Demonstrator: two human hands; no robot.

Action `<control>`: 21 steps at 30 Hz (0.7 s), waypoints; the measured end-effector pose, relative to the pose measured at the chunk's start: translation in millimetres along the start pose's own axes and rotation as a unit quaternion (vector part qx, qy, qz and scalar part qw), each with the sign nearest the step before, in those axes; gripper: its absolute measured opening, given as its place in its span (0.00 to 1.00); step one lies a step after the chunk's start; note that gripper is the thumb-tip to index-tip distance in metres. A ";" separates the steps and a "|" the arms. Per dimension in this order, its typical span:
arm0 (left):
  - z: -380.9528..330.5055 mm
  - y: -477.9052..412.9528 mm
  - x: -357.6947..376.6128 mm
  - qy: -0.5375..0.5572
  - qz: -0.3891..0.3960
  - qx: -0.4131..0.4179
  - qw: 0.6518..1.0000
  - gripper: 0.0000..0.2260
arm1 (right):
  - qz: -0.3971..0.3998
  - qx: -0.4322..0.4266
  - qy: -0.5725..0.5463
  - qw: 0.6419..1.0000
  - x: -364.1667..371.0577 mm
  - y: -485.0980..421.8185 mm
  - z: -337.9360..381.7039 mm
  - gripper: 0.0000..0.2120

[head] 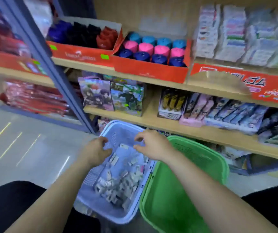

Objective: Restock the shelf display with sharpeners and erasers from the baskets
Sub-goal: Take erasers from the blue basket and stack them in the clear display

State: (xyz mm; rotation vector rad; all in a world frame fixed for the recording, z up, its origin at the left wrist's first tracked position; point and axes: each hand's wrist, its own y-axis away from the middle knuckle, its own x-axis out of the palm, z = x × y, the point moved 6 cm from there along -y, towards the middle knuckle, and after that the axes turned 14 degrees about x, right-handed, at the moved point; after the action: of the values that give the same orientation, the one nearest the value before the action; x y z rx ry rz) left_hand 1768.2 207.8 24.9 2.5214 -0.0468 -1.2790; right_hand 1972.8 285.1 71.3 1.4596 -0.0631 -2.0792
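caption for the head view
Left hand and right hand over a blue basket of small pale items beside a green basket

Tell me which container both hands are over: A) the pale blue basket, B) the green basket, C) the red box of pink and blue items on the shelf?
A: the left hand and the right hand both hover above the pale blue basket of small pale items, with the green basket beside it.
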 end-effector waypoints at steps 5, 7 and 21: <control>85.8 -1.6 66.4 -0.011 0.103 -0.068 0.992 0.23 | 0.148 0.043 0.031 0.988 124.7 -70.0 -21.4 0.20; 109.7 -9.9 96.4 0.005 0.104 -0.083 0.991 0.25 | 0.188 0.064 0.038 0.979 160.1 -96.5 -32.2 0.24; 157.1 -76.7 249.9 0.074 0.112 -0.113 0.984 0.19 | 0.252 0.078 0.218 0.940 280.6 -205.5 -88.0 0.43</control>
State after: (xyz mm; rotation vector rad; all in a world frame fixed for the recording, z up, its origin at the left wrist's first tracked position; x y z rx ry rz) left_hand 1785.2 197.7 -279.4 2.3317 -0.1381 -0.9509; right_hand 1897.3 342.7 -274.7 1.7482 -0.3915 -1.3389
